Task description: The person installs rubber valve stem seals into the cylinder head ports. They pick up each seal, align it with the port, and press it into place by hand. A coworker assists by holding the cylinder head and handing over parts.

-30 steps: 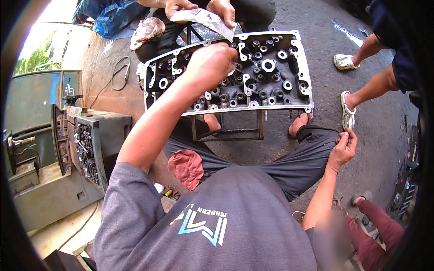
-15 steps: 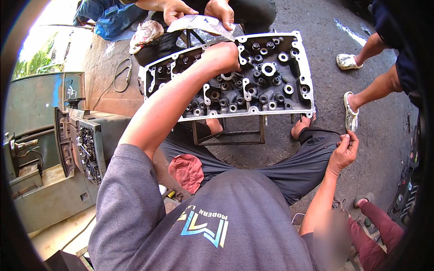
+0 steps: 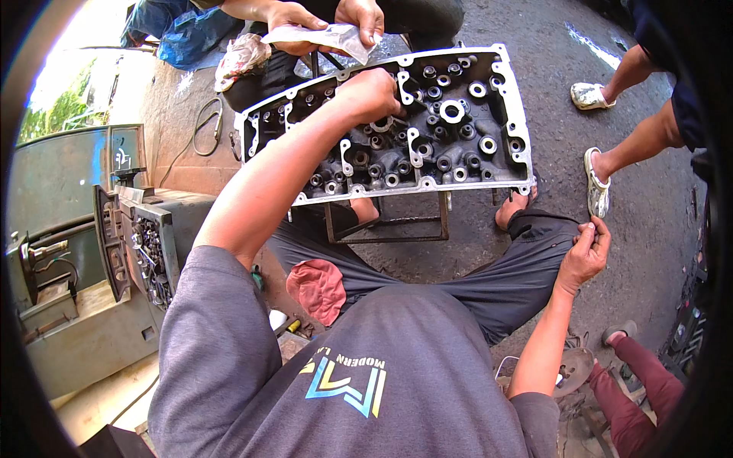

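Note:
A long metal cylinder head (image 3: 458, 185) lies in front of me on a dark metal stand, its inside dark and oily with several round ports and bolt bosses. My left hand (image 3: 369, 96) reaches into its middle, fingers curled downward among the valve parts. The fingertips are partly hidden, and what they grip cannot be made out. Away from the cylinder head, my right hand (image 3: 584, 258) is by my right knee, thumb and forefinger pinched together. Anything between them is too small to name; the trouser leg (image 3: 527, 263) is right beside it.
Across the cylinder head, another person's hands (image 3: 359, 19) hold a clear plastic bag (image 3: 336, 37). A red cloth (image 3: 316, 291) lies on my left thigh. Metal machinery (image 3: 134, 244) stands at the left. Someone in light clogs (image 3: 598, 183) stands at the right; another person's red-trousered legs (image 3: 649, 374) are lower right.
The other person's hands and plastic bag have shifted left and the bag has tilted. My left hand has moved slightly left within the cylinder head. My right hand has barely moved.

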The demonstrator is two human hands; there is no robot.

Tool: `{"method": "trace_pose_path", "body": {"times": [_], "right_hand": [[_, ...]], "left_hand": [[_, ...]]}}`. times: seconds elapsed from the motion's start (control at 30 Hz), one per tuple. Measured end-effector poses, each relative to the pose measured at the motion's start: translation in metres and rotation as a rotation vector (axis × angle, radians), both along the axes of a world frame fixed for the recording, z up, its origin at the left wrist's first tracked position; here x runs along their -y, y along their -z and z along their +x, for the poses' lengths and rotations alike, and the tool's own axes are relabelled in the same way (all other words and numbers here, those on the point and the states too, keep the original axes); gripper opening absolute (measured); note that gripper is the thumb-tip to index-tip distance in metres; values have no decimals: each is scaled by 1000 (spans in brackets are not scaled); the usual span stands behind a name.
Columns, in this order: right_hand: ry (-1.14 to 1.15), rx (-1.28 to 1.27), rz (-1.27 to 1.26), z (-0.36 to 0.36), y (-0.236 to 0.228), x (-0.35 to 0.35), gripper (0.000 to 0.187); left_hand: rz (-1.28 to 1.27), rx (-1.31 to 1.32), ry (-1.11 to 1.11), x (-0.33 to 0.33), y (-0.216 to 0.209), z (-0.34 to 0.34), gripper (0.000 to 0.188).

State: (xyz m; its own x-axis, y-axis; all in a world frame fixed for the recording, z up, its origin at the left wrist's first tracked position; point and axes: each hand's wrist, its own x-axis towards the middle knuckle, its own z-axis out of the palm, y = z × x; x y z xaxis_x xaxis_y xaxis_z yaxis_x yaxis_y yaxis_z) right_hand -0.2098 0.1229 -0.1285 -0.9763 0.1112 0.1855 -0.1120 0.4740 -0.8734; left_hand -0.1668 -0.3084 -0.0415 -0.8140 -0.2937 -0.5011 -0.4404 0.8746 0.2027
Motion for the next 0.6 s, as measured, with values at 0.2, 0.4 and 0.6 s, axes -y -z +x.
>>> {"method": "trace_pose_path", "body": {"times": [0.2,0.4,0.6], "right_hand": [[-2,7,-17,-1,1,0,16],[1,29,6,0,2,-1,16],[-7,47,-5,0,3,-3,16]], "left_hand": [[206,72,171,28,1,-10,28],[183,59,295,27,2,-15,26],[-13,25,294,19,2,-12,26]]}}
